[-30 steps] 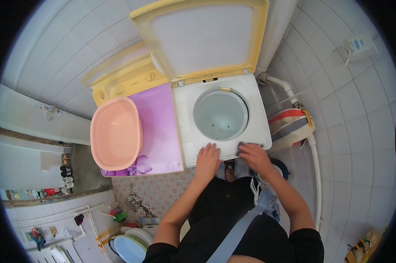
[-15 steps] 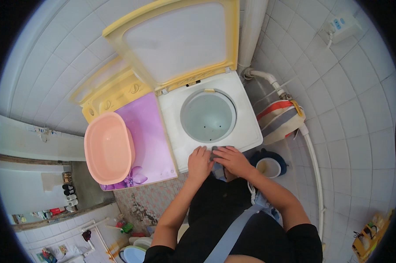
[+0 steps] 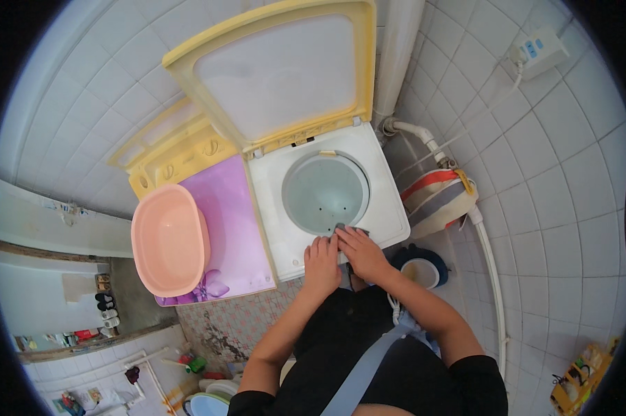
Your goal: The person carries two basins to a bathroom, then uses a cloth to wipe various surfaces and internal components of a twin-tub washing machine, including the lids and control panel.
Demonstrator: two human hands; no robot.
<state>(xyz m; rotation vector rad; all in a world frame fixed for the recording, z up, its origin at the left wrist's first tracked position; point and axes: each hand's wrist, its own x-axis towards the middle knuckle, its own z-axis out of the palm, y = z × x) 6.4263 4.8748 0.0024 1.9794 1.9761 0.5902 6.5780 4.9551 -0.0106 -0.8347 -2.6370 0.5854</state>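
A washing machine with a white top (image 3: 389, 215) stands before me, its round spin tub (image 3: 325, 191) uncovered. At the front rim of the tub, my left hand (image 3: 320, 267) and my right hand (image 3: 361, 253) lie close together, fingers curled. A small dark grey cloth (image 3: 341, 227) peeks out beneath and beyond the right fingers; most of it is hidden by the hands. Both hands seem closed on this cloth, pressing it against the white top. The raised yellow-framed lid (image 3: 278, 76) leans back behind the tub.
A pink basin (image 3: 171, 243) sits on the purple panel (image 3: 237, 215) at left, before yellow control knobs (image 3: 167, 171). At right are a striped bag (image 3: 438, 201), a white pipe (image 3: 492, 270) and a dark blue bucket (image 3: 442, 263) with a lighter container inside.
Both hands have moved slightly forward, up to the tub's front rim, taking the grey cloth with them. The whole view has shifted a little.
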